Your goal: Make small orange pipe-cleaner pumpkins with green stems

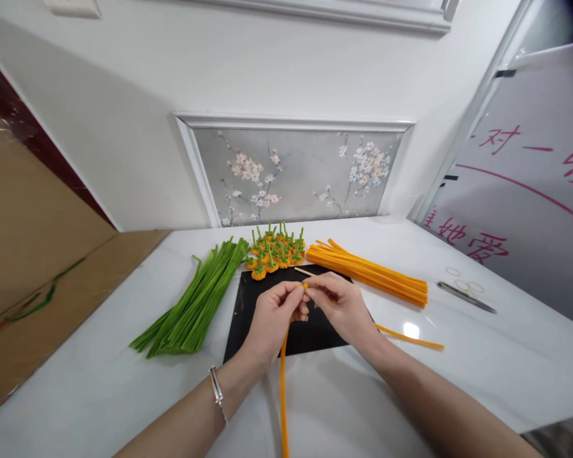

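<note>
Over a black mat (246,318), my left hand (274,315) and my right hand (339,305) meet with their fingertips pinched together. Both grip an orange pipe cleaner (283,394), its worked end a small orange bit between the fingertips. One length hangs down from the left hand towards the front edge. A thin pale stick (304,271) pokes out by the right hand's fingers; how it is held is hidden. Beneath the right wrist, another orange pipe cleaner (413,337) reaches out to the right. Just behind the mat stand several small orange pieces with green stems (272,251).
Left of the mat lies a bundle of green pipe cleaners (195,305). An orange bundle (372,270) is at the back right. Farther right are tweezers (465,297) and several thin rings (468,285). Brown cardboard (42,267) borders the white table (100,394) on the left.
</note>
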Motion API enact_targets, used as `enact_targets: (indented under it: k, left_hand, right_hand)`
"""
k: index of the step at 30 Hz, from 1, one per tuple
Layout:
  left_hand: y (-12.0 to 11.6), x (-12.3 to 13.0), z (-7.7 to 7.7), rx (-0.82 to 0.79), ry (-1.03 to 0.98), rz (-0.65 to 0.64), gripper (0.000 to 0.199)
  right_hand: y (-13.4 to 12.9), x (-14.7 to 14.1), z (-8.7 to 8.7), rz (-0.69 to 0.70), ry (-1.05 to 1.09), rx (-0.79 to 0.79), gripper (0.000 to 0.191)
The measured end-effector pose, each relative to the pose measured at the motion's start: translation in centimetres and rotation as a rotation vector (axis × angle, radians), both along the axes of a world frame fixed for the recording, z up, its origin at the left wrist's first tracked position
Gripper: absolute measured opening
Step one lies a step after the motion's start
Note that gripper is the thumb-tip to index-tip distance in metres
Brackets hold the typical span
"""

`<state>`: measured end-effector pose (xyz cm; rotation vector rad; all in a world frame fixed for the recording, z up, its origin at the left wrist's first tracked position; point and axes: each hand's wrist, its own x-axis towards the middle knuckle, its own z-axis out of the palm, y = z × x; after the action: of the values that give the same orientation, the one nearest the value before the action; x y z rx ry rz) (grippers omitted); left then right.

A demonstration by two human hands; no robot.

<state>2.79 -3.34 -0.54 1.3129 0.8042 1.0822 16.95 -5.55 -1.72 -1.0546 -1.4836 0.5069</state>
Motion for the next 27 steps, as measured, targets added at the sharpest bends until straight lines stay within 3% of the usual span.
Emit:
enact_targets:
  k: [7,14,21,27]
  left_hand:
    - [-0.5,0.1,0.3,-0.111,-0.051,-0.034,0.023]
    - [-0.7,0.0,0.5,-0.21,-0.119,-0.111,0.021]
    - [-0.1,-0.3,0.4,-0.359,-0.236,-0.149,0.014]
    - [0.1,-0.5,1.0,-0.493,-0.244,-0.116,0.017]
  right_hand:
    - [0.3,0.2,-0.5,0.031,0.091,0.034,0.015]
    - [-0.3,0.1,0.0,-0.02,-0.086,0.153,0.022]
    - [-0.3,0.5,0.1,0.029,-0.288,0.272,0.034]
    - [0.0,1.1,-0.2,0.007,-0.437,0.348,0.038]
